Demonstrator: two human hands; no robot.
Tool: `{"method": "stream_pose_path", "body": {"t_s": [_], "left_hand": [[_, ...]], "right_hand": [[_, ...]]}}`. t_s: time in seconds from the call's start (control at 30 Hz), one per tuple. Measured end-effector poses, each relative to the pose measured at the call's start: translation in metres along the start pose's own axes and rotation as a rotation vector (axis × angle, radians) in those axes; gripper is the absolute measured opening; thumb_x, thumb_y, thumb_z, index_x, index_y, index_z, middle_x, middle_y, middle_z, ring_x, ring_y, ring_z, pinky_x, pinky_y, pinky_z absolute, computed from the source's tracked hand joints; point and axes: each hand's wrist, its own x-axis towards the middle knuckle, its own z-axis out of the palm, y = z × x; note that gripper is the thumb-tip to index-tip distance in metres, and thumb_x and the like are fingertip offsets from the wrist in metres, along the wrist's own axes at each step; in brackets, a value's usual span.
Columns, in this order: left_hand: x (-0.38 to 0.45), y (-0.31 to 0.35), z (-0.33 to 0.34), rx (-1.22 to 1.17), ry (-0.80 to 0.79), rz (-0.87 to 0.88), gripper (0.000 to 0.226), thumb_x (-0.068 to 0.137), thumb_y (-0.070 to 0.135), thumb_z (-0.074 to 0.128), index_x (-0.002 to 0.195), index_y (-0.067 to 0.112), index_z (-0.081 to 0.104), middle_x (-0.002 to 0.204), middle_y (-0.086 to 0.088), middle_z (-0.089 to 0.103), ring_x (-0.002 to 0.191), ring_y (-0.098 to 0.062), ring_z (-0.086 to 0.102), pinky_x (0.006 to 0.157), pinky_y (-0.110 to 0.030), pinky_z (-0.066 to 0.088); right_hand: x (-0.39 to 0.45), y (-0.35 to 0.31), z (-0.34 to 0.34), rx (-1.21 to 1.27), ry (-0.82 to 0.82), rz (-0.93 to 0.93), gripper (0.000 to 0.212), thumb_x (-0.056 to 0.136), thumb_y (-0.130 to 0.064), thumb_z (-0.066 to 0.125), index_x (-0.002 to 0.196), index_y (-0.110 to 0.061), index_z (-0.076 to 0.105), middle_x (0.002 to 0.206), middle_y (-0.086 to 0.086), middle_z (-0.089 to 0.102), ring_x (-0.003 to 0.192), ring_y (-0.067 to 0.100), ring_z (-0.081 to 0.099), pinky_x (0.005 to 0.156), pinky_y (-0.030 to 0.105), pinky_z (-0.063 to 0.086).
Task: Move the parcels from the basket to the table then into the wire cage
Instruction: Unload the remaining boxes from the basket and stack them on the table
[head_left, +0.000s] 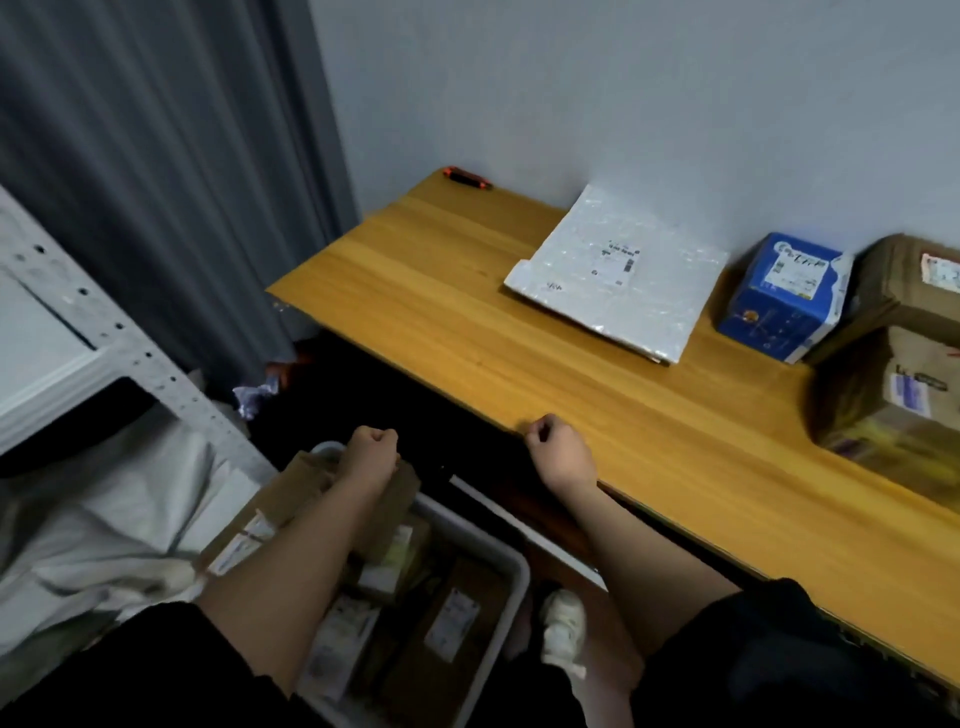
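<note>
Both hands fisted, empty, lower centre of frame.
Left hand (371, 451) over the basket (511, 564) of brown parcels (452, 618); right hand (558, 449) at the table (441, 291) front edge. White mailer (618, 273), blue box (784, 296), brown boxes (893, 379) on the table, right side.

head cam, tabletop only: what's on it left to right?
On the table: black-and-orange tool → flat white mailer → blue box → brown cardboard parcels at the right edge.

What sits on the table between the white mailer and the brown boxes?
A blue box, seen in the head view, between the white mailer and the brown boxes.
</note>
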Motion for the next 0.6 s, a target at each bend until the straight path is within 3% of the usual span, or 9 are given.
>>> {"method": "stream_pose_path", "body": {"t_s": [0.03, 0.1, 0.17, 0.23, 0.33, 0.4, 0.47, 0.53, 0.6], "left_hand": [[0.000, -0.017, -0.010, -0.035, -0.001, -0.021, 0.014, 0.102, 0.023, 0.040, 0.093, 0.016, 0.048, 0.073, -0.009, 0.053, 0.066, -0.025, 0.051, 0.059, -0.033, 0.040], [0.006, -0.050, -0.028, -0.086, -0.030, -0.093, 0.017, 0.100, 0.021, 0.046, 0.089, 0.011, 0.055, 0.072, -0.013, 0.053, 0.062, -0.025, 0.049, 0.062, -0.033, 0.038], [0.013, -0.080, -0.042, -0.071, -0.045, -0.169, 0.023, 0.096, 0.022, 0.053, 0.105, 0.002, 0.062, 0.092, -0.020, 0.061, 0.082, -0.033, 0.061, 0.072, -0.033, 0.042], [0.009, -0.098, -0.052, -0.026, -0.049, -0.222, 0.039, 0.095, 0.022, 0.053, 0.125, -0.003, 0.056, 0.110, -0.021, 0.060, 0.109, -0.038, 0.059, 0.079, -0.033, 0.044], [0.001, -0.115, -0.057, -0.068, -0.075, -0.282, 0.050, 0.095, 0.034, 0.054, 0.133, 0.003, 0.049, 0.119, -0.018, 0.058, 0.109, -0.036, 0.057, 0.085, -0.038, 0.047], [0.035, -0.156, -0.049, -0.110, -0.077, -0.295, 0.069, 0.083, 0.052, 0.060, 0.137, 0.011, 0.048, 0.131, -0.016, 0.056, 0.112, -0.035, 0.056, 0.092, -0.039, 0.048], [0.070, -0.197, -0.033, -0.126, -0.075, -0.333, 0.084, 0.070, 0.064, 0.063, 0.138, 0.018, 0.049, 0.133, -0.012, 0.055, 0.112, -0.033, 0.057, 0.097, -0.047, 0.048], [0.085, -0.210, -0.020, -0.159, -0.083, -0.391, 0.061, 0.087, 0.045, 0.058, 0.137, 0.011, 0.050, 0.131, -0.016, 0.055, 0.112, -0.034, 0.056, 0.097, -0.047, 0.048], [0.055, -0.171, -0.019, -0.200, -0.102, -0.471, 0.043, 0.098, 0.030, 0.048, 0.132, 0.004, 0.050, 0.126, -0.016, 0.055, 0.111, -0.034, 0.055, 0.096, -0.043, 0.047]], "right_hand": [[-0.010, -0.002, 0.013, 0.002, -0.033, -0.002, 0.023, 0.101, -0.027, 0.042, 0.109, -0.013, 0.057, 0.084, 0.007, 0.062, 0.062, 0.023, 0.053, 0.050, 0.028, 0.033], [-0.026, -0.005, 0.035, -0.013, -0.099, 0.001, 0.019, 0.101, -0.025, 0.041, 0.106, -0.015, 0.056, 0.079, 0.004, 0.059, 0.053, 0.016, 0.046, 0.045, 0.027, 0.030], [-0.035, -0.008, 0.055, -0.053, -0.159, -0.013, 0.017, 0.099, -0.024, 0.044, 0.106, -0.017, 0.057, 0.090, 0.006, 0.061, 0.058, 0.014, 0.048, 0.048, 0.026, 0.033], [-0.036, -0.010, 0.073, -0.089, -0.242, -0.016, 0.021, 0.098, -0.025, 0.048, 0.115, -0.017, 0.056, 0.104, 0.009, 0.061, 0.072, 0.016, 0.054, 0.057, 0.026, 0.039], [-0.030, -0.012, 0.095, -0.155, -0.379, 0.006, 0.045, 0.096, -0.030, 0.053, 0.136, -0.012, 0.045, 0.131, 0.012, 0.052, 0.111, 0.027, 0.055, 0.086, 0.033, 0.047], [-0.019, -0.013, 0.111, -0.188, -0.451, 0.016, 0.055, 0.094, -0.032, 0.055, 0.142, -0.010, 0.038, 0.139, 0.014, 0.044, 0.122, 0.031, 0.049, 0.097, 0.038, 0.046], [-0.004, -0.014, 0.128, -0.212, -0.503, 0.014, 0.060, 0.094, -0.033, 0.056, 0.145, -0.010, 0.034, 0.142, 0.014, 0.040, 0.125, 0.032, 0.046, 0.099, 0.037, 0.044], [0.014, -0.014, 0.149, -0.216, -0.531, 0.022, 0.063, 0.094, -0.034, 0.057, 0.147, -0.012, 0.031, 0.143, 0.013, 0.038, 0.126, 0.031, 0.045, 0.097, 0.036, 0.042], [0.034, -0.013, 0.171, -0.226, -0.537, 0.008, 0.065, 0.095, -0.035, 0.056, 0.148, -0.013, 0.028, 0.145, 0.013, 0.035, 0.129, 0.031, 0.042, 0.100, 0.037, 0.041]]}}
